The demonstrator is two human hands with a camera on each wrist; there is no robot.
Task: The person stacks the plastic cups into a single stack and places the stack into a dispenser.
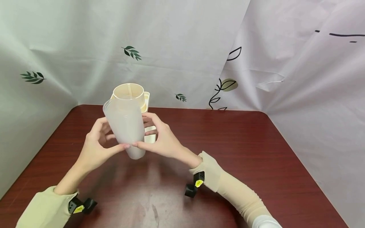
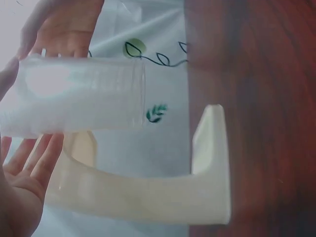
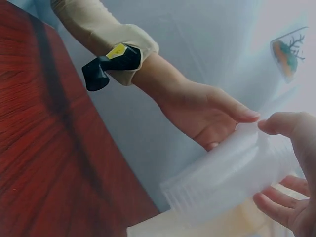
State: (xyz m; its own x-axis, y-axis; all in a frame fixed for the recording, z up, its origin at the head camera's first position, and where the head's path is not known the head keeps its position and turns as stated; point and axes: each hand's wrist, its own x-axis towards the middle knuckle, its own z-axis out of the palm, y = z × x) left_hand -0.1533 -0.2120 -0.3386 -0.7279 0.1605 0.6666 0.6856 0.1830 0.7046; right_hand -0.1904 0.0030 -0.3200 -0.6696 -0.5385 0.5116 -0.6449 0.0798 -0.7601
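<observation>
A stack of nested, translucent plastic cups (image 1: 125, 122) is held in the air between both hands, tilted with its wider rim end up and to the left. My left hand (image 1: 95, 148) grips it from the left, its thumb across the near side low on the stack. From the right, my right hand (image 1: 161, 136) grips it with the thumb in front and fingers behind. The two thumb tips nearly meet. Just behind the cups stands a cream plastic holder (image 2: 148, 200) with a round ring (image 1: 128, 87) on top; the cups partly hide it in the head view.
The dark red wooden table (image 1: 228, 152) spreads out to the right and in front. White cloth (image 1: 176, 38) with leaf prints hangs behind the table and along its sides. Small black cameras (image 1: 195, 183) are strapped at both sleeve cuffs.
</observation>
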